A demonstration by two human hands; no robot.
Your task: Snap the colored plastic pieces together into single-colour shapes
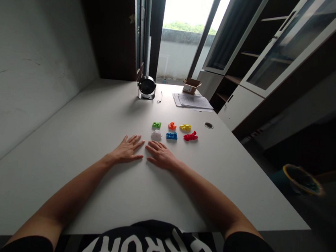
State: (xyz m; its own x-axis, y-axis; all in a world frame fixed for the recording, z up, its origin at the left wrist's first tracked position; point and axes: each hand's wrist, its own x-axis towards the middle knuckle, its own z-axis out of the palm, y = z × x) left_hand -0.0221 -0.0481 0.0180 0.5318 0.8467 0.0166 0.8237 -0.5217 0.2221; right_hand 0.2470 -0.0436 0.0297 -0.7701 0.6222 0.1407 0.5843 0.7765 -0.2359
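My left hand lies flat on the white table with its fingers spread, holding nothing. Close beside it, my right hand also rests palm down, fingers stretched out toward the left. Just beyond the right hand are small toy-like plastic pieces in two rows. The nearer row has a white piece, a blue piece and a red piece. Behind these sit a green piece, an orange piece and a yellow piece. Their exact kind is too small to make out. Neither hand touches them.
A round black device on a stand is at the table's far side, with a thin dark cord beside it. Papers lie before an open cardboard box. A cable hole is at right; a bin stands beyond the table edge.
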